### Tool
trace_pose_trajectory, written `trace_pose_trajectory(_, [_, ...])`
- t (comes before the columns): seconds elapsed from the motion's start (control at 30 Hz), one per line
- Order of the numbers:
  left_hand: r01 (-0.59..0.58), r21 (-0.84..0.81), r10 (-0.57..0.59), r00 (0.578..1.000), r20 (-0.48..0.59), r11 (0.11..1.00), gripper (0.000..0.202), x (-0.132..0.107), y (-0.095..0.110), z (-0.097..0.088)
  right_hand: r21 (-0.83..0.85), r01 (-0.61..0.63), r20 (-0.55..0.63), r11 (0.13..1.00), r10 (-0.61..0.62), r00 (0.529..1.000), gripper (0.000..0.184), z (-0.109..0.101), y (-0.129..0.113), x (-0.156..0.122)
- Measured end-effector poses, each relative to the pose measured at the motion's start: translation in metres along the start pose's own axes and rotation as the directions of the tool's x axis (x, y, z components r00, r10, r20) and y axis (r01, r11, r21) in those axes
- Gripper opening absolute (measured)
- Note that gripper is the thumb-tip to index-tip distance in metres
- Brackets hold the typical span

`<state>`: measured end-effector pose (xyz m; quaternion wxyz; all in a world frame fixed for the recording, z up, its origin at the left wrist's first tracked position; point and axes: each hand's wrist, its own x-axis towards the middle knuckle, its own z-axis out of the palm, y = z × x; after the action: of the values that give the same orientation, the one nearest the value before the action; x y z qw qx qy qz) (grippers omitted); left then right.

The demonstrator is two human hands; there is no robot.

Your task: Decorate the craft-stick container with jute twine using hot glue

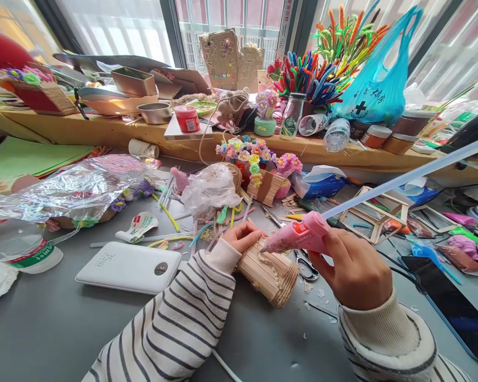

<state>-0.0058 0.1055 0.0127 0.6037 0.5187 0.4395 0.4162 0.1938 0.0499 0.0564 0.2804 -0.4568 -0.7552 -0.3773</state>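
My right hand is closed round the handle of a pink hot glue gun, with a long translucent glue stick sticking out of its back. The gun's nozzle points left, right by a small container covered in wooden sticks, with twine wound at its end and a braided cord along its side. Fingers of my left hand are curled over the far left end of this container, which lies on its side on the grey table. Scissors lie partly hidden behind the container and the gun.
A white power bank lies left of my left sleeve. To the right is a dark phone beside a black cable. Behind are a crumpled plastic bag, pipe-cleaner flowers and a wooden stick frame. A crowded ledge runs along the window.
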Motion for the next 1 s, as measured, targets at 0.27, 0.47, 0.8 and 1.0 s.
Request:
trace_pose_trajectory(0.27, [0.010, -0.004, -0.010, 1.000, -0.003, 1.000, 0.035, 0.0004, 0.0007, -0.0001, -0.032, 0.025, 0.013, 0.999, -0.024, 1.000, 0.052, -0.0001, 0.0032, -0.0017])
trace_pose_trajectory(0.47, [0.007, -0.016, -0.007, 1.000, 0.004, 1.000, 0.033, 0.0005, 0.0014, -0.0008, -0.049, 0.056, -0.021, 0.997, -0.057, 0.998, 0.046, -0.0021, 0.0045, 0.0017])
trace_pose_trajectory(0.8, [0.009, -0.008, -0.009, 1.000, 0.006, 1.000, 0.030, -0.0011, 0.0019, 0.0000, -0.054, 0.049, -0.026, 0.997, -0.050, 0.998, 0.042, -0.0033, 0.0053, 0.0020])
trace_pose_trajectory(1.0, [0.014, 0.000, -0.014, 1.000, -0.005, 1.000, 0.029, -0.0023, 0.0054, 0.0020, -0.048, 0.087, -0.035, 0.995, -0.089, 0.995, 0.047, -0.0023, 0.0090, 0.0008])
